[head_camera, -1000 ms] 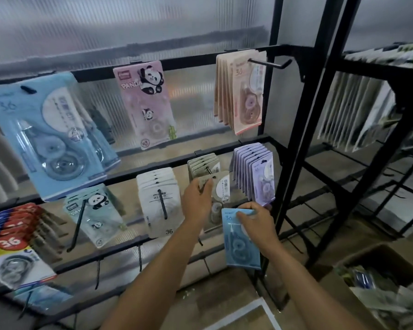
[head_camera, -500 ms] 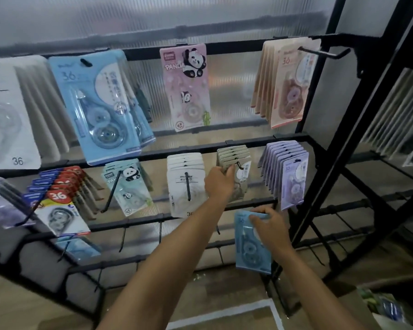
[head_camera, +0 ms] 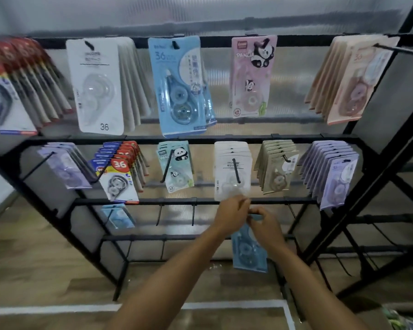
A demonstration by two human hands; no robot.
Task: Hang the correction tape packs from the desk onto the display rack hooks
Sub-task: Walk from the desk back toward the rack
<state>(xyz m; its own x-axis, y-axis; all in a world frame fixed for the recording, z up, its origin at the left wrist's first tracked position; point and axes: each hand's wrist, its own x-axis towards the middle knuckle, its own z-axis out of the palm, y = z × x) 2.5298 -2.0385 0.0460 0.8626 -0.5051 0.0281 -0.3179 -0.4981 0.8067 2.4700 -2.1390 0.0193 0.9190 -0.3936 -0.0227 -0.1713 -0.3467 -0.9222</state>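
A blue correction tape pack hangs down in front of the black display rack, just below its third rail. My right hand grips the pack's top edge. My left hand meets it there, fingers curled at the same top edge right under the rail. The pack's hang hole is hidden by my fingers. Empty hooks stick out of that rail to the left. One small blue pack hangs at the rail's left end.
The two upper rails carry rows of packs: white, blue, pink panda, beige, purple. A second black rack frame crosses at the right. Wooden floor with white tape lines lies below.
My left hand dropped from the beige packs on the middle rail to the top of the blue pack. The view swung left, showing more of the rack.
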